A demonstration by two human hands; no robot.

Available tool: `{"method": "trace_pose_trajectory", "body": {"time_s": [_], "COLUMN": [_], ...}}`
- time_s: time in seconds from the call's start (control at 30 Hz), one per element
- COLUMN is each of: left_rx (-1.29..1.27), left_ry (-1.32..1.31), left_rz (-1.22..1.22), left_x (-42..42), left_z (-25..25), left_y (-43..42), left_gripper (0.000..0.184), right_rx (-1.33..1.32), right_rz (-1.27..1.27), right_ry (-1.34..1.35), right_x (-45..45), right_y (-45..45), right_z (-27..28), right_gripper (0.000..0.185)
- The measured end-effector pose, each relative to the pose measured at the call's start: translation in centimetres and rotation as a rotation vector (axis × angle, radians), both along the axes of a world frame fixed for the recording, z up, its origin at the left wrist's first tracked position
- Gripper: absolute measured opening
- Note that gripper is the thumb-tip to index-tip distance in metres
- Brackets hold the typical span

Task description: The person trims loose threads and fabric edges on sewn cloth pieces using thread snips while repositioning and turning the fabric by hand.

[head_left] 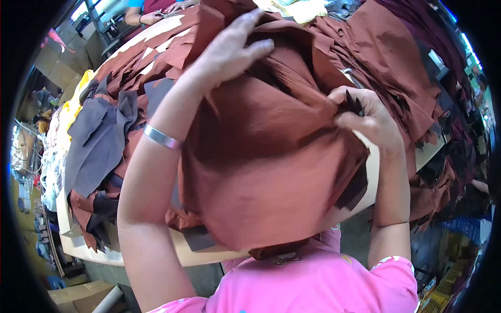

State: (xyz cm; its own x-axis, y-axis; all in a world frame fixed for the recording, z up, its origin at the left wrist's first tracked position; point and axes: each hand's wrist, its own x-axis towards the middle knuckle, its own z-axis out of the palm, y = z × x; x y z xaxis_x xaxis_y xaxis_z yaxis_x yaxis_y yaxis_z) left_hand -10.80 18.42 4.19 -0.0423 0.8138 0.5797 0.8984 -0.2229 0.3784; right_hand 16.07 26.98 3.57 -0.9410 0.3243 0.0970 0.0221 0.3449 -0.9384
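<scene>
A large reddish-brown fabric piece (261, 177) hangs in front of my chest, raised off the table and slightly blurred at its lower part. My left hand (235, 49) lies against its upper fold, fingers stretched out and thumb apart. On the other side, my right hand (368, 117) pinches the cloth's edge between thumb and fingers, gathering it into creases. A small dark pointed thing (355, 103) shows within the curl of that hand; its kind is unclear. More brown cloth (376, 57) is heaped just beyond my right hand.
Dark grey fabric pieces (99, 141) and brown scraps cover the left of the pale table (120, 253). At the back, a co-worker's hand (151, 18) is over the cloth. A cardboard box (83, 297) stands on the floor at lower left.
</scene>
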Motion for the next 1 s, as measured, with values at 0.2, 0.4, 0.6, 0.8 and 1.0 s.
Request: {"method": "trace_pose_trajectory", "body": {"time_s": [0.2, 0.4, 0.6, 0.8, 1.0], "left_rx": [0.219, 0.042, -0.055, -0.499, -0.203], "left_ry": [0.400, 0.621, 0.214, -0.201, 0.322], "left_rz": [0.012, 0.239, 0.268, 0.028, 0.169], "left_x": [1.6, 1.1, 2.1, 3.2, 3.0], "left_z": [-2.3, -3.2, 2.5, 6.7, 3.9], "left_y": [-1.1, -1.2, -2.8, -4.8, -5.6], "left_gripper": [0.032, 0.029, 0.025, 0.032, 0.039], "right_rx": [0.366, 0.557, 0.484, 0.903, 0.968], "right_rz": [-0.295, -0.096, -0.313, -0.434, -0.469], "right_ry": [0.002, 0.110, 0.083, -0.003, 0.062], "right_x": [2.2, 2.0, 4.5, 3.4, 3.5], "right_y": [2.5, -1.2, 2.4, 1.0, 0.4], "right_z": [-2.0, -0.7, 1.6, 1.0, 2.0], "right_gripper": [0.018, 0.021, 0.016, 0.036, 0.020]}}
